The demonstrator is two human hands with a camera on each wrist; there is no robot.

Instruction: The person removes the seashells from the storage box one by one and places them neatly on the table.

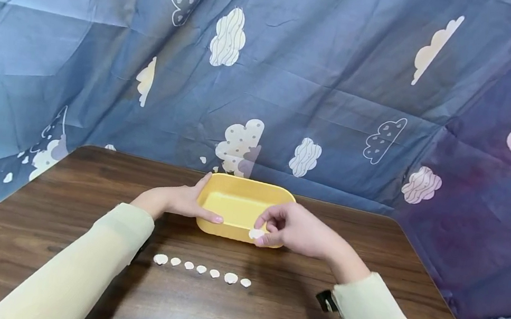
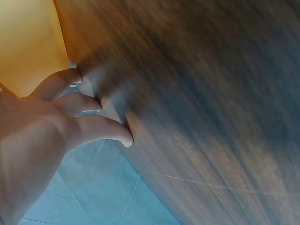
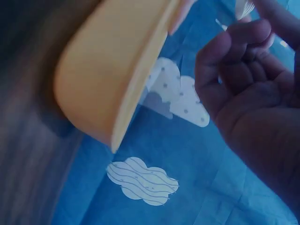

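Note:
Near the far edge of the table sits a yellow oblong tub [image 1: 232, 232], its inside facing up and toward me. My left hand [image 1: 179, 199] grips its left end, thumb over the near rim and a finger at the far left corner. In the left wrist view, three fingers [image 2: 105, 129] reach down to the tabletop. Over the tub's near right rim, my right hand [image 1: 301, 231] pinches a small white seashell [image 1: 256, 233] between thumb and forefinger. The right wrist view shows that shell [image 3: 243, 7] at the top, above the tub's rim.
Several white seashells [image 1: 201, 269] lie in a row on the dark wooden table [image 1: 198, 312], on the near side of the tub. A blue cloth [image 1: 282, 93] with cloud prints hangs behind the table and along its sides.

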